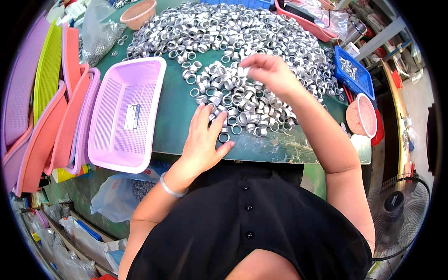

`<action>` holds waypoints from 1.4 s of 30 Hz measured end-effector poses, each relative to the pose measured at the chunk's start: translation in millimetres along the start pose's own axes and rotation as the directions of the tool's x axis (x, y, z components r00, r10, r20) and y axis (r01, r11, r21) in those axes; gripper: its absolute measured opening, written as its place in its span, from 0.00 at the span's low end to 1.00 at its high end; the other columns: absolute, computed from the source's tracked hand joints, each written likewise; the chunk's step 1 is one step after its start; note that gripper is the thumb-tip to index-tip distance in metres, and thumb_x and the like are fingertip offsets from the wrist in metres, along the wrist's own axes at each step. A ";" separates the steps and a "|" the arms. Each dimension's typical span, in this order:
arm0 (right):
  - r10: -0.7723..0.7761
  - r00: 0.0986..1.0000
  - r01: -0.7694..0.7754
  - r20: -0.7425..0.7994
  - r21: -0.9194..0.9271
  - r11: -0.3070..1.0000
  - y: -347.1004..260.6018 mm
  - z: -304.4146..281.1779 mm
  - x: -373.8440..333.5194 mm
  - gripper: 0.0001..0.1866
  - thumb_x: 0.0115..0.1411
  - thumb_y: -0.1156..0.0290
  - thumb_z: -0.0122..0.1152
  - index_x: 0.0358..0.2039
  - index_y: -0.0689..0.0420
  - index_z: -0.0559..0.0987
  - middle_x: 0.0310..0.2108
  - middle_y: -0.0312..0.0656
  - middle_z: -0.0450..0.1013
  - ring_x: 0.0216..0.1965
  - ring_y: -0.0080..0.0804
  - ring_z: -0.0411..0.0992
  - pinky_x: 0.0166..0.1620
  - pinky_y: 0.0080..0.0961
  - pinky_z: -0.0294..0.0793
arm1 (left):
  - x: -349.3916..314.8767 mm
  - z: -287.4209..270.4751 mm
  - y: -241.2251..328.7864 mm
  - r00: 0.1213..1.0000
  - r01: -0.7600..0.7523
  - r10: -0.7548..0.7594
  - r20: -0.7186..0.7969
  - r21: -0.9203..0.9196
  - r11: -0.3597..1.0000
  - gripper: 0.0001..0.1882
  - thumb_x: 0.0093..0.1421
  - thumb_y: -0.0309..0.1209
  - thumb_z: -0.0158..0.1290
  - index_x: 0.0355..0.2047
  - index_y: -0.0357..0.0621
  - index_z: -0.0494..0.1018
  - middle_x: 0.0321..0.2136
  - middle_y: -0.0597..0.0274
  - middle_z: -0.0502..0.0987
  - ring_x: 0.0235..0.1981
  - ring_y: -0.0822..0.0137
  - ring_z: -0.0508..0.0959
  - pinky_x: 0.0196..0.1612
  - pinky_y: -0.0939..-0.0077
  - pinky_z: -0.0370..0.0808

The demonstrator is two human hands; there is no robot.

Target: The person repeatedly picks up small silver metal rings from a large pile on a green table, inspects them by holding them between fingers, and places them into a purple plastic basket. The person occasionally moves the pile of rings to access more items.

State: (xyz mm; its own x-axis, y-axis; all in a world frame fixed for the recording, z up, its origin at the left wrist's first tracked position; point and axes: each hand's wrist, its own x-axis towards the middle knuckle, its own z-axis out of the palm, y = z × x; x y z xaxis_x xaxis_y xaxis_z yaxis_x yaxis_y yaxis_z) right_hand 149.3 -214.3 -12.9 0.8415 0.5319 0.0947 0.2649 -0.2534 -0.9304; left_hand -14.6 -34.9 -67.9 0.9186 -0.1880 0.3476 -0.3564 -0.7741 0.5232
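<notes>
A big heap of small silver metal rings (233,37) covers the far part of the green table (175,109); a smaller cluster of rings (238,102) lies nearer me. My left hand (203,140) rests flat on the table at the cluster's near left edge, fingers spread, fingertips touching rings. My right hand (270,72) hovers over the cluster's far side, fingers curled, blurred; whether it holds a ring is unclear. A silver bangle (170,186) circles my left wrist.
A pink-lilac mesh basket (123,116) with a small card inside sits left of the rings. Stacked coloured baskets (46,107) stand further left. A blue basket (354,70), round pink sieve (366,116), peach bowl (137,14) and fan (396,205) surround.
</notes>
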 end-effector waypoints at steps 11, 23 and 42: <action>0.259 0.835 -0.013 -0.485 0.453 0.891 33.1 -246.9 -35.7 0.10 0.58 0.77 0.49 0.40 0.65 0.72 0.30 0.42 0.71 0.31 0.31 0.71 0.41 0.30 0.75 | 4.8 0.7 4.0 1.000 -0.020 0.019 0.022 0.055 0.998 0.33 0.43 0.37 0.62 0.51 0.43 0.65 0.51 0.41 0.58 0.55 0.39 0.57 0.55 0.53 0.57; 0.200 0.453 -0.515 -0.869 -0.071 0.854 83.0 -360.4 -54.7 0.13 0.50 0.71 0.58 0.38 0.57 0.76 0.25 0.35 0.71 0.23 0.22 0.67 0.25 0.19 0.70 | 10.1 1.9 11.9 0.999 0.013 -0.018 0.038 0.123 0.992 0.34 0.42 0.36 0.63 0.50 0.40 0.65 0.51 0.39 0.58 0.54 0.40 0.58 0.54 0.54 0.58; -0.103 0.653 -0.404 -0.751 -0.460 0.791 101.3 -351.1 -53.1 0.18 0.50 0.66 0.58 0.42 0.58 0.76 0.34 0.43 0.75 0.35 0.32 0.73 0.40 0.27 0.71 | 11.6 3.7 18.5 0.999 0.028 -0.033 0.030 0.137 0.990 0.33 0.41 0.34 0.62 0.49 0.39 0.66 0.51 0.40 0.57 0.54 0.40 0.57 0.55 0.55 0.57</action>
State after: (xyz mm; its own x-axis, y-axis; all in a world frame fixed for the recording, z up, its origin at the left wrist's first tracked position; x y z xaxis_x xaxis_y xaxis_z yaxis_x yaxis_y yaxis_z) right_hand 296.8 -551.8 12.1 0.8755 -0.2332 0.4232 0.0860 -0.7867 -0.6113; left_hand -9.8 -53.6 -57.1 0.9345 -0.1811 0.3065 -0.3036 -0.8548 0.4208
